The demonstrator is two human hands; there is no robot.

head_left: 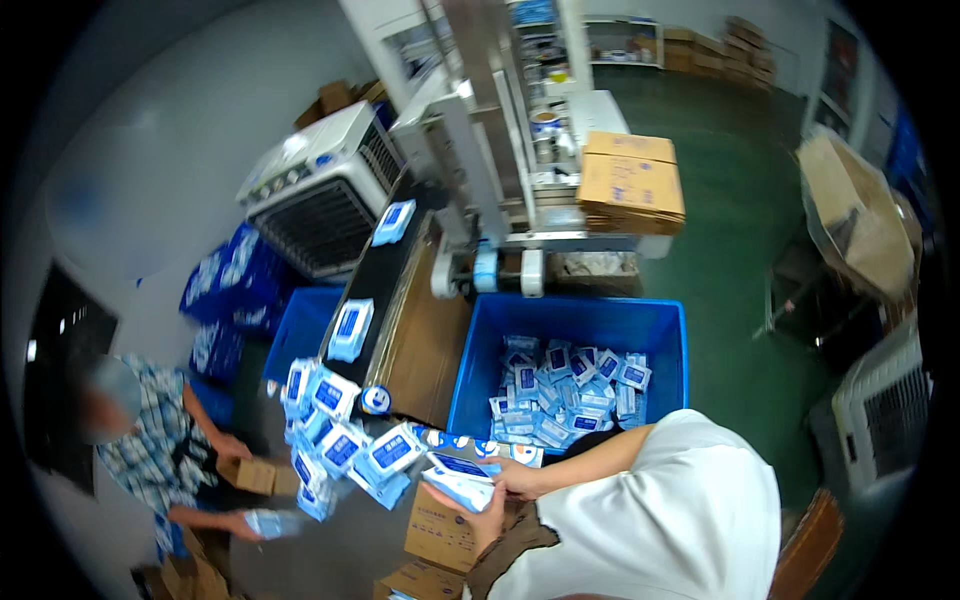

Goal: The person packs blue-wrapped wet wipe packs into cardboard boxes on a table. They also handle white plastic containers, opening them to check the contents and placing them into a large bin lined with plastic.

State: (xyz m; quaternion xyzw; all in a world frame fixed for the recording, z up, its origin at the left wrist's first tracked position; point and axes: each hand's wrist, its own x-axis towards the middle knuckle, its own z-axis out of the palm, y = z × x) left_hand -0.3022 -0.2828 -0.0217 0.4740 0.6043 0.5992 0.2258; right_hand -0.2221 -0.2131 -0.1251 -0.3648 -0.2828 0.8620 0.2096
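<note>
Both of my hands are closed on a light blue and white wet wipes pack (462, 487) near the end of the conveyor. My left hand (484, 518) grips its near lower side, and my right hand (517, 478) holds its right end. A second pack may lie against it; I cannot tell. Just left of my hands is a pile of similar wipes packs (342, 446), heaped at the conveyor's end. Below the held pack stands a brown carton (438, 530).
Single packs lie along the black conveyor belt (378, 285). A blue bin (578, 312) holds many packs. At left, a co-worker (155, 440) holds a pack and touches a small carton (248, 475). Flattened cartons (632, 180) are stacked beyond the bin; an air cooler (318, 195) stands behind the belt.
</note>
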